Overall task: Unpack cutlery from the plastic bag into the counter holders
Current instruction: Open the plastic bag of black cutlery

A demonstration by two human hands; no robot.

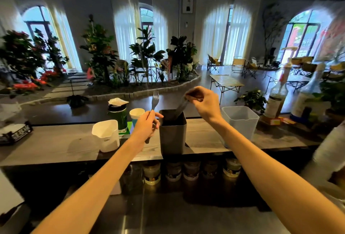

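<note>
The cutlery is in both of your hands, above the dark holder (172, 131) on the counter (56, 146). The piece in your right hand (203, 103) is blurred, so you cannot tell if it is a knife or a spoon; its lower end goes down into the open top of the holder and is hidden there. The handle of the fork (155, 100) is mostly covered by your left hand (147, 124). The plastic bag is not clear to see in this view.

The counter is a long grey wooden shelf. On it stand a white holder (106, 135) to the left of the dark one, a clear tub (240, 121) to the right, a green can (118, 115) and a paper cup (137, 114) behind. Jars (186, 172) stand in shadow under the shelf. Beyond is a big room with arched windows, white curtains, many plants (145, 54) and folding chairs. Bottles (276, 93) at the right edge are blurred.

Your left fingers are curled around the fork handle, tines upright. Your right fingertips pinch together on the top end of the blurred piece.
</note>
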